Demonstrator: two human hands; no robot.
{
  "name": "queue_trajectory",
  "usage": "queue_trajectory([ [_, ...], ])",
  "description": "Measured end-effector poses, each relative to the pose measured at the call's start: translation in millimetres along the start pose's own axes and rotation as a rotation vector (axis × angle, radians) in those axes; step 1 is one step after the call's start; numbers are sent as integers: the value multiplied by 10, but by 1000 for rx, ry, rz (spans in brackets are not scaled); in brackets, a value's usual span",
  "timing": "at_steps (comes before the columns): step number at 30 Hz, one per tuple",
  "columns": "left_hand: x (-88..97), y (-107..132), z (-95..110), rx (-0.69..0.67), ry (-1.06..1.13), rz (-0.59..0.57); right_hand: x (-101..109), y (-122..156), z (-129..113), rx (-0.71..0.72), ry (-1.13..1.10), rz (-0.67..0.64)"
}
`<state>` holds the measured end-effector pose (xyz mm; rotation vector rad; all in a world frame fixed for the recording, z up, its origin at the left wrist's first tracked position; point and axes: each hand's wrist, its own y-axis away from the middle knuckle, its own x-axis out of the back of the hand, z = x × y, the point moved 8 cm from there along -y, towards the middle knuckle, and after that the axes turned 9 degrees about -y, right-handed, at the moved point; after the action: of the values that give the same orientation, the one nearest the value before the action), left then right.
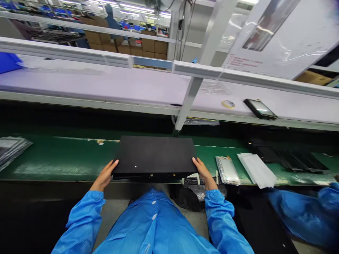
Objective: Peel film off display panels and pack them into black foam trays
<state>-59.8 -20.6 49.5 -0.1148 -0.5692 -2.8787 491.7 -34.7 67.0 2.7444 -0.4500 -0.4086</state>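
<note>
A wide, flat black panel or box (156, 153) is in front of me at the near edge of the green bench. My left hand (105, 173) grips its left end, thumb on top and fingers hidden beneath. At the opposite end my right hand (202, 171) holds it the same way. A small white speck shows on its dark top, and its near side looks layered, so it may be a stack. Close to my right hand lies a silvery flat pack (227, 170).
White sheets (257, 170) and dark flat panels (304, 161) lie to the right. A stack of silvery packs (12, 150) is at far left. A shelf (106, 81) with a tape roll (228, 104) and a device (260, 108) runs above. A co-worker's blue sleeve (304, 215) is at right.
</note>
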Motion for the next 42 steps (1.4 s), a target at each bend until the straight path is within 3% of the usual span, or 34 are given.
queue_trajectory([
  [3,21,0,-54,-116,11,-91,23,-40,4,-28,49,2],
  [6,6,40,-37,-292,-156,-216,9,-108,34,-63,44,-44],
  [10,26,95,24,-443,-383,-179,-6,-154,62,-64,30,-79],
  [19,55,18,156,-546,-413,-140,-14,-121,35,10,89,-90],
  [24,39,-106,143,-556,-398,-172,-23,-89,43,-5,83,-68],
  [30,33,-93,250,-580,-445,-161,-21,-74,29,26,135,-58],
  [34,27,-103,193,-540,-430,-181,0,-104,59,40,123,-52],
  [39,19,-124,160,-456,-294,-262,-15,-113,63,39,138,-53],
  [42,5,-158,220,-395,-134,-230,-39,-92,-7,105,157,-51],
])
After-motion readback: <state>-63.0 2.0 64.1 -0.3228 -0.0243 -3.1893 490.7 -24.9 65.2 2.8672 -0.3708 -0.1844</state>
